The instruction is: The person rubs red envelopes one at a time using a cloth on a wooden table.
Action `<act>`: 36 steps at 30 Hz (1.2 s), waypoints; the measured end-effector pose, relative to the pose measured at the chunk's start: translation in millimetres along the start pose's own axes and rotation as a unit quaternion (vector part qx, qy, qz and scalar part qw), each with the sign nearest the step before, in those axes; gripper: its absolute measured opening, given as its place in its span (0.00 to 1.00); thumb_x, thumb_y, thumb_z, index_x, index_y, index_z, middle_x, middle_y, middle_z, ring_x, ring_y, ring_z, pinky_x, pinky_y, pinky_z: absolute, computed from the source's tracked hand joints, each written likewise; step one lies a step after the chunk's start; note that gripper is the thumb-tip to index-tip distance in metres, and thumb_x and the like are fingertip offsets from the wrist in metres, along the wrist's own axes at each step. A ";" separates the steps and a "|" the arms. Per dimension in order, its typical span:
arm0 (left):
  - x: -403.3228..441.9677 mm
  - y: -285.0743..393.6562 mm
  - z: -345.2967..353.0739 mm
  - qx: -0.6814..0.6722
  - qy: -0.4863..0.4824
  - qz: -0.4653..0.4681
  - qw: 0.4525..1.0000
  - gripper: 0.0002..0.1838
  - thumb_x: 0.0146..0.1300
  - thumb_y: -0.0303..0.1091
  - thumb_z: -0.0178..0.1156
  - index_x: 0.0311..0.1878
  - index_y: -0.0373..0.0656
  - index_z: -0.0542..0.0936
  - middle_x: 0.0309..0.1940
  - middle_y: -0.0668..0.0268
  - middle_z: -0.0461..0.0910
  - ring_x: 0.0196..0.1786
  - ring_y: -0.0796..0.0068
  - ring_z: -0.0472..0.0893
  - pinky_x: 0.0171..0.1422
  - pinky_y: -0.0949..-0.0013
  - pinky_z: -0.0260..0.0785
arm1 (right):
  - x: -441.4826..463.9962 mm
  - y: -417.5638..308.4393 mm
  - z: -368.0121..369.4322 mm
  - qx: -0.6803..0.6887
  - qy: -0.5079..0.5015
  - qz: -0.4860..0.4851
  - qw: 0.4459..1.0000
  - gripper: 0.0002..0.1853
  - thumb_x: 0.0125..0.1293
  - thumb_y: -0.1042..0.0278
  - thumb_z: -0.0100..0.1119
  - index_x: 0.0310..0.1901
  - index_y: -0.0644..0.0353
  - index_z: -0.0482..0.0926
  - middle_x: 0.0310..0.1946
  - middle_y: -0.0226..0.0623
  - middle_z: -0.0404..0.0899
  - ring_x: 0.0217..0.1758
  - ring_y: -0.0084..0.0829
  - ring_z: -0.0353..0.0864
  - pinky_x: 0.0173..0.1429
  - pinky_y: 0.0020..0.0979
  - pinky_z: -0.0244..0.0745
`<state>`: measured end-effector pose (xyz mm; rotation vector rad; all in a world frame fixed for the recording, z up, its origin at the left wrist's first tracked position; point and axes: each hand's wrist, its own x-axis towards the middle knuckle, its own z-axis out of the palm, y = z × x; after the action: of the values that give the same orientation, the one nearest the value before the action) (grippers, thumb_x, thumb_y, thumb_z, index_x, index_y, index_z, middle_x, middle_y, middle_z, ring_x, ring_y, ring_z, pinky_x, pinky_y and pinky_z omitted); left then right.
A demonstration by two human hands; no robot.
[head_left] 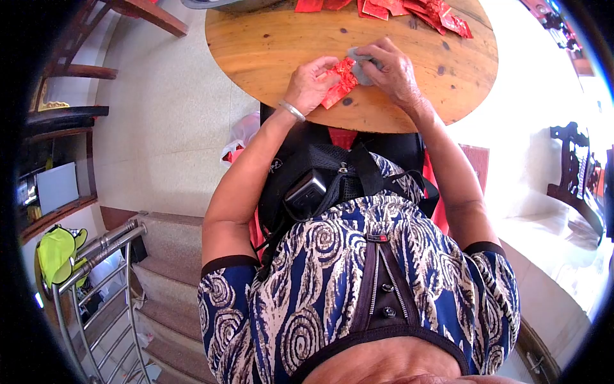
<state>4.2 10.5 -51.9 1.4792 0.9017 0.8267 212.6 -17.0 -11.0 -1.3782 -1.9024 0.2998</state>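
Observation:
My left hand, with a silver bangle on its wrist, pinches a small red packet near the table's front edge. The packet is glossy, and its upper part looks crinkled or raised. My right hand is closed on a flat grey piece just to the packet's right. The grey piece lies against or very near the packet's upper end; I cannot tell whether they touch. What the grey piece is made of is not clear. Both hands are over the round wooden table.
More red packets lie loosely at the table's far side, beside a grey tray edge. A black bag rests on my lap. Left and below are stairs with a metal railing. A plastic bag stands by the table.

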 end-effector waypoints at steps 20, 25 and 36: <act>1.3 -1.2 0.1 -0.002 0.003 -0.007 1.000 0.19 0.61 0.25 0.64 0.55 0.32 0.76 0.49 0.61 0.81 0.51 0.76 0.79 0.56 0.74 0.72 | -1.7 -6.3 3.2 -0.135 -0.039 0.021 0.990 0.11 0.56 0.63 0.59 0.42 0.47 0.84 0.38 0.36 0.77 0.40 0.43 0.81 0.44 0.42 0.78; -0.5 5.7 0.4 0.002 0.001 -0.026 1.000 0.20 0.60 0.25 0.65 0.55 0.33 0.76 0.50 0.58 0.81 0.53 0.73 0.80 0.58 0.72 0.72 | -1.2 3.0 -1.8 -0.152 -0.023 0.039 0.987 0.10 0.56 0.63 0.59 0.40 0.47 0.83 0.38 0.36 0.76 0.40 0.43 0.81 0.43 0.42 0.78; -1.9 10.4 1.3 -0.010 -0.007 -0.027 1.000 0.20 0.61 0.23 0.63 0.56 0.30 0.74 0.50 0.62 0.80 0.53 0.77 0.78 0.58 0.74 0.71 | -1.8 1.0 5.7 0.033 0.002 0.015 0.999 0.13 0.59 0.67 0.57 0.46 0.50 0.83 0.38 0.40 0.77 0.40 0.43 0.81 0.44 0.39 0.77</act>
<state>5.3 7.7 -41.7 1.4358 0.9177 0.7820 209.6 -16.9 -16.2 -1.3638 -1.8540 0.3701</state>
